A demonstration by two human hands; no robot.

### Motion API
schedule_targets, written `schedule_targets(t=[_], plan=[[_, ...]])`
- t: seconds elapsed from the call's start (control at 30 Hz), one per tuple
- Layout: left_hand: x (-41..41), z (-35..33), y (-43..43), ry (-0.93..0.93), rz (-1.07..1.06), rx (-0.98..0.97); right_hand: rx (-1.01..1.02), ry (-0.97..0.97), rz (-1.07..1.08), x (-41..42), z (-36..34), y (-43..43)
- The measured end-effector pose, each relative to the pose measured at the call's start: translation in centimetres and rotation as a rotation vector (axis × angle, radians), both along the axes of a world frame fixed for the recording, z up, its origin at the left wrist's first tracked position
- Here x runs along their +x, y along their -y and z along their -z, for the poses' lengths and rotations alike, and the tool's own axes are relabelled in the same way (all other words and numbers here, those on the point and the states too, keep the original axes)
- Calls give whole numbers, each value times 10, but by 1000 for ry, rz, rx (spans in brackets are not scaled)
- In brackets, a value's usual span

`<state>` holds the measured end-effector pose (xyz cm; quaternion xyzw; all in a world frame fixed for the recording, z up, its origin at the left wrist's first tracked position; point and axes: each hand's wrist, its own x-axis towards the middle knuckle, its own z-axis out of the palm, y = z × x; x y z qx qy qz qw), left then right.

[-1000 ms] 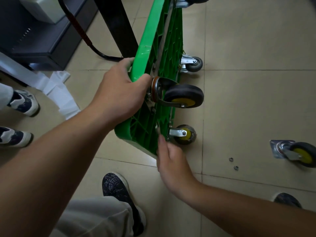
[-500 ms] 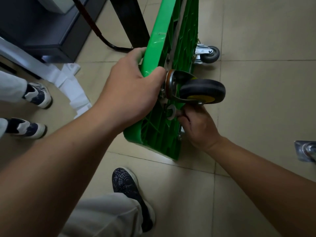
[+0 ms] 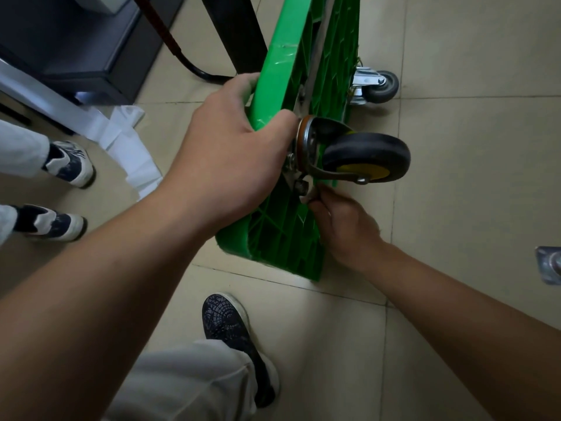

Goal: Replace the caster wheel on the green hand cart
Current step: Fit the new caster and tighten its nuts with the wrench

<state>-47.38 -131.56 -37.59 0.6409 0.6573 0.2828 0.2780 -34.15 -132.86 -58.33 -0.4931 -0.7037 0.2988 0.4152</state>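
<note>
Currently the left hand (image 3: pixel 230 156) is gripping the upper edge of the green plastic hand cart (image 3: pixel 282 232), which is standing on its side on the tiled floor (image 3: pixel 470 208), long axis running away from the person. Its black caster wheel with yellow hub (image 3: pixel 364 156) is jutting rightward beside that hand, and just below it the right hand (image 3: pixel 343 220) is pinching a small silvery metal piece (image 3: pixel 305 196).

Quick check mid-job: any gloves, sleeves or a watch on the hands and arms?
None. The left hand and right hand are ungloved, with no rings or watch in view. Both forearms are uncovered, with no sleeve showing up to the frame edge.
</note>
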Motion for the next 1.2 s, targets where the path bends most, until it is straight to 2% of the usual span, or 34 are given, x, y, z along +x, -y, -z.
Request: schedule_targets(t=[0.2,0.4,0.47,0.53,0.63,0.7,0.8,0.97,1.07,1.2], plan=[[3,0,0,-35,-20,17,-279,-160,-38,-1,-16,26],[5,0,0,-53,-32,28,-531,-281,25,-13,-54,55],[5,0,0,-53,-32,30,-686,-399,66,-20,-69,60],[6,0,0,-44,-30,34,-843,-626,96,-26,-81,63],[7,-1,1,-45,-21,42,-940,-776,85,-27,-87,65],[6,-1,1,-50,-16,44,-900,-712,85,-23,-82,71],[5,0,0,-50,-9,40,-578,-344,77,-11,-60,84],[4,1,1,-41,-4,44,-77,33,81,23,-27,51],[4,0,2,-29,-6,42,95,127,44,23,-19,23],[4,-1,2,-25,11,33,176,91,18,13,-11,0]])
